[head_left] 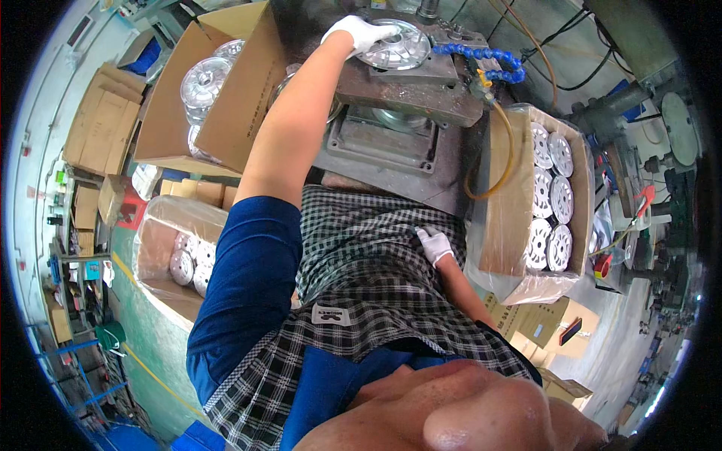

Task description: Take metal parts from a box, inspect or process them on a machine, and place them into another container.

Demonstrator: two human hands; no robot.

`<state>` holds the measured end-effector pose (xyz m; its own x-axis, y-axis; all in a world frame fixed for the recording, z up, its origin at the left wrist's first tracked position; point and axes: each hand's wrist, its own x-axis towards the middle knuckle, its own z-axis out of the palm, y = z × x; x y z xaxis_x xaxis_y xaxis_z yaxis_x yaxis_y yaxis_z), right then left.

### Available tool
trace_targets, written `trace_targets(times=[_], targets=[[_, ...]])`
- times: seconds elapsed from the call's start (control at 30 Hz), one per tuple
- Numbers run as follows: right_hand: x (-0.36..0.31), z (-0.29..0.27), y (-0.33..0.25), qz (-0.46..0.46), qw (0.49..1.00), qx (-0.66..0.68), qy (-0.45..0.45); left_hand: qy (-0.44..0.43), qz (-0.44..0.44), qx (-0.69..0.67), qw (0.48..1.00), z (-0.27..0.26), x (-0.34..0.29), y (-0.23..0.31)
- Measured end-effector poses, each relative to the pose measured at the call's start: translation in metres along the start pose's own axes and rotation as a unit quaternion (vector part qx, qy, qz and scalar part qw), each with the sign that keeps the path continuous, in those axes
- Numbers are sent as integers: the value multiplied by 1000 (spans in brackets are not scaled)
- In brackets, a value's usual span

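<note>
My left hand (359,34), in a white glove, reaches out to the far side and closes on the left rim of a round silver metal disc (397,49) with cut-outs. That disc lies on a raised metal block (425,74) of the machine. My gloved right hand (435,246) rests on the checked apron (376,225) over my lap, holding nothing that I can see, its fingers partly stretched out. Beneath the block, another round metal part (400,119) sits in a square metal base (383,146). My left forearm partly covers more round metal near the machine's left side.
At the right, a plastic-lined carton (500,203) holds several silver discs in rows. An open carton (259,83) at the far left has stacked discs; a lined box (162,229) stands nearer. A blue segmented hose (489,54) and a yellowish tube (505,161) run beside the machine.
</note>
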<state>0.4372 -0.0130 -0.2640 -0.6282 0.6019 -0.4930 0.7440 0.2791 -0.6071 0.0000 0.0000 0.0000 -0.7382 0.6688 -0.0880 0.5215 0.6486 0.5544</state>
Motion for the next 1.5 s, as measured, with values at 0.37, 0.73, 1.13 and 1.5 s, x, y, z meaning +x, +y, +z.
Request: trace_targets(times=[0.37, 0.73, 1.13, 1.5], targets=[[10, 14, -19, -21, 1000, 10, 3, -25, 18, 5, 1000, -21, 0, 2], [13, 14, -17, -2, 1000, 19, 3, -24, 12, -18, 999, -17, 11, -5], [8, 12, -18, -15, 999, 31, 25, -38, 15, -32, 999, -15, 20, -9], [8, 9, -17, -1, 998, 60, 1, 160, 15, -27, 987, -29, -4, -17]])
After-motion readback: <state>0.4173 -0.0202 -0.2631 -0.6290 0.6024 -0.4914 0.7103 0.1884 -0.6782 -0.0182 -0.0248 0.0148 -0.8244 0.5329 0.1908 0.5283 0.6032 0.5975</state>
